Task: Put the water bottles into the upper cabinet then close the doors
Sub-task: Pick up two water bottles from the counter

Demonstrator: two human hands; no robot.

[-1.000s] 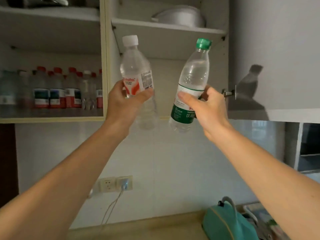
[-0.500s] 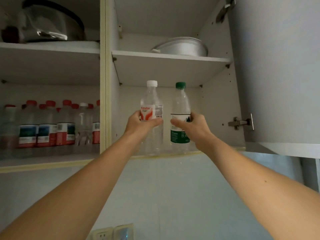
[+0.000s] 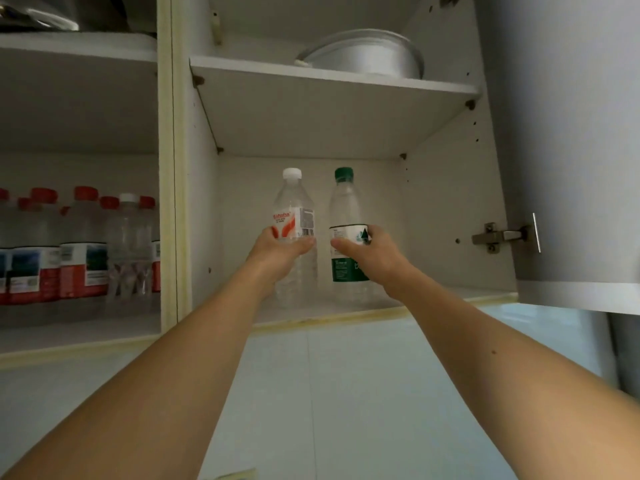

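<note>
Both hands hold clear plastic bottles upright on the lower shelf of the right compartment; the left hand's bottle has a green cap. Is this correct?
Not quite. The head view shows the left hand holding the white-capped clear plastic bottle; the green-capped clear plastic bottle is in the right hand. The rest is right.

Both arms reach up and forward, left hand (image 3: 277, 251) and right hand (image 3: 372, 256) each curled in a grip

Both bottles upright on the lower shelf (image 3: 346, 311) of the right-hand cabinet bay. Left hand (image 3: 277, 252) wraps the white-cap bottle (image 3: 294, 216), right hand (image 3: 372, 256) wraps the green-cap bottle (image 3: 344, 209) at its 3 o'clock. Door (image 3: 561, 140) hangs open; red-cap bottles (image 3: 79, 244) crowd the bay at 9 o'clock.
</note>
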